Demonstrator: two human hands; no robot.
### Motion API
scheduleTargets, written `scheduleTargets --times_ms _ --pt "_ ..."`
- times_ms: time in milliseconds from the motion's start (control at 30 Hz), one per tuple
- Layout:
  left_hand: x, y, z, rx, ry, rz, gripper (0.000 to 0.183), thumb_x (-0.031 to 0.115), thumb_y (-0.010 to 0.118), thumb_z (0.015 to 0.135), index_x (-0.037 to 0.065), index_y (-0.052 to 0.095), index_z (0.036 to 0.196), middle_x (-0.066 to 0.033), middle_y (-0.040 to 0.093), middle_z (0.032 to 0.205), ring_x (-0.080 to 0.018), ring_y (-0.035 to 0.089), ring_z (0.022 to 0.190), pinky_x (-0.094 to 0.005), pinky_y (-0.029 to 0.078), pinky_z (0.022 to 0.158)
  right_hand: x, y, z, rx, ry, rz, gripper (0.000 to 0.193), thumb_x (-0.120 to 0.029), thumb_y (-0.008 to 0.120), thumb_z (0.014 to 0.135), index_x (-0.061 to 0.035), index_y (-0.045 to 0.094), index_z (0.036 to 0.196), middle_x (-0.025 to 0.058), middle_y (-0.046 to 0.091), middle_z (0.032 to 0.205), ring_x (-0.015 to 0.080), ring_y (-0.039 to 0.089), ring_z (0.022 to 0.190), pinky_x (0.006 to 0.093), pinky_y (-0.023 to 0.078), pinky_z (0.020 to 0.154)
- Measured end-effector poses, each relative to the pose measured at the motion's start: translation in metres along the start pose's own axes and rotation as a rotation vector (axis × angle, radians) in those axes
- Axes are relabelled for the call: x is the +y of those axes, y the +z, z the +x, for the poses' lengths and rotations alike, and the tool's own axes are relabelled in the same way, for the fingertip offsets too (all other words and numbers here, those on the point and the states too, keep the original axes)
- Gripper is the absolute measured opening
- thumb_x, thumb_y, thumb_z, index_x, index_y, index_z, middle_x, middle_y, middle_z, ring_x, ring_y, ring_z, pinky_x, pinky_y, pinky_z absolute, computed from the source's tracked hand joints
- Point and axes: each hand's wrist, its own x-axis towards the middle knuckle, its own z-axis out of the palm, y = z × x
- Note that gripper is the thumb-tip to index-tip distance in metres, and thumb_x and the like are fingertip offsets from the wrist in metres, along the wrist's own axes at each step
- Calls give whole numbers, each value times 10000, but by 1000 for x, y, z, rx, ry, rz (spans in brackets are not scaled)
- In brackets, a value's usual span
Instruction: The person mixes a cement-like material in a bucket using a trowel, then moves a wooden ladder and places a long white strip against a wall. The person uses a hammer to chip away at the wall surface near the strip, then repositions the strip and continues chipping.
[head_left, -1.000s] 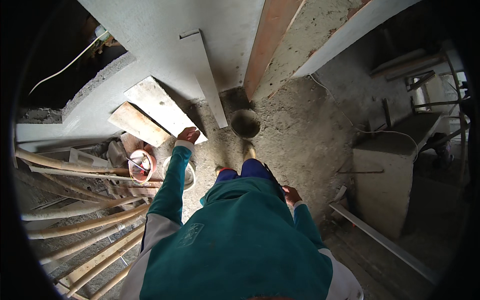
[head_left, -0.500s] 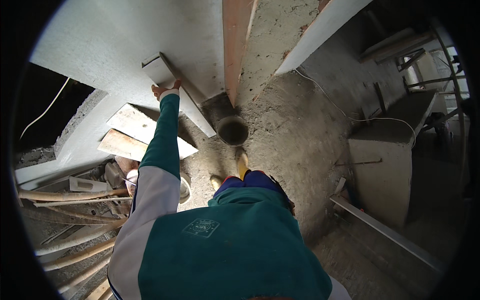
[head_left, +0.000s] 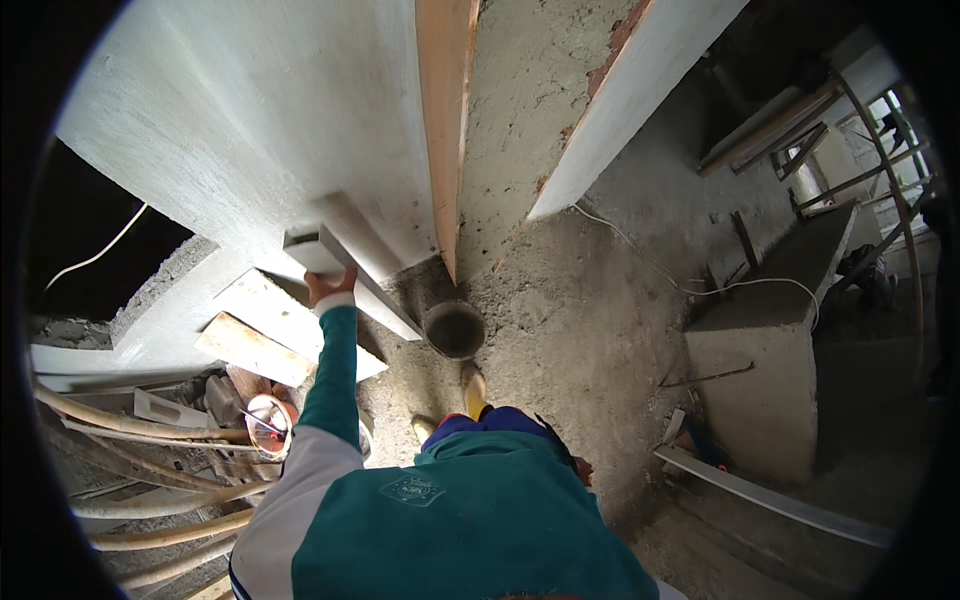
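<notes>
My left arm reaches forward to the pale wall, and my left hand (head_left: 330, 286) is closed round a long, light-grey rectangular hollow bar (head_left: 374, 298). The bar leans at a slant, its open upper end toward the wall. Its lower end is close to a dark round bucket (head_left: 455, 330) on the floor. At my right hip a little of my right hand (head_left: 584, 470) shows; its fingers cannot be made out.
An upright wooden board (head_left: 446, 120) edges the rough grey plaster strip (head_left: 530, 110). White-smeared planks (head_left: 255, 348) lean at left, above a reddish bucket (head_left: 268, 425) and several poles (head_left: 180, 528). At right are a concrete block (head_left: 752, 385), a cable (head_left: 655, 265) and a long strip (head_left: 770, 497).
My view has tilted upward, so the scene sits lower. My left hand and the bar's upper end have come down, closer to me. The bar stays in my grip.
</notes>
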Motion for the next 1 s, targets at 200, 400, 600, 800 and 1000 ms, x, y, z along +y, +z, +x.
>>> scheduleTargets --times_ms 200,400,600,800,1000 --pt "39 -149 -49 -113 182 -276 794 244 960 722 -16 508 1321 -188 671 1196 -267 674 1114 -382 577 918 -72 -17 96 54 -273 -362 119 -171 598 868 -108 658 786 140 675 832 379 681 849 488 556 743" --pt "151 -308 -61 -155 576 -368 564 143 842 842 -46 580 1304 -183 719 1183 -231 692 1069 -367 542 972 -228 -72 157 107 -203 658 271 -186 749 944 -31 732 1165 102 755 1020 165 701 949 319 564 850" --pt "210 -419 -49 -313 856 -518 768 423 782 825 -79 547 1357 -218 660 1257 -302 643 1116 -432 472 1024 -391 -121 121 -228 -518 752 469 -298 793 923 -34 675 1293 167 678 1296 255 669 1155 392 545 966" --pt "256 -460 -87 -573 787 -846 1027 574 811 736 10 428 1504 -284 608 1365 -389 639 1198 -496 523 1034 -468 -160 58 -228 -923 283 959 -513 849 812 -110 416 1567 168 435 1591 368 421 1461 495 368 1190" --pt "297 -476 -114 -627 882 -935 1102 669 822 623 -9 522 1438 -330 647 1286 -392 716 1071 -496 608 902 -457 -209 10 -233 -953 194 1043 -522 851 795 -138 334 1615 179 445 1587 403 408 1467 495 331 1226"
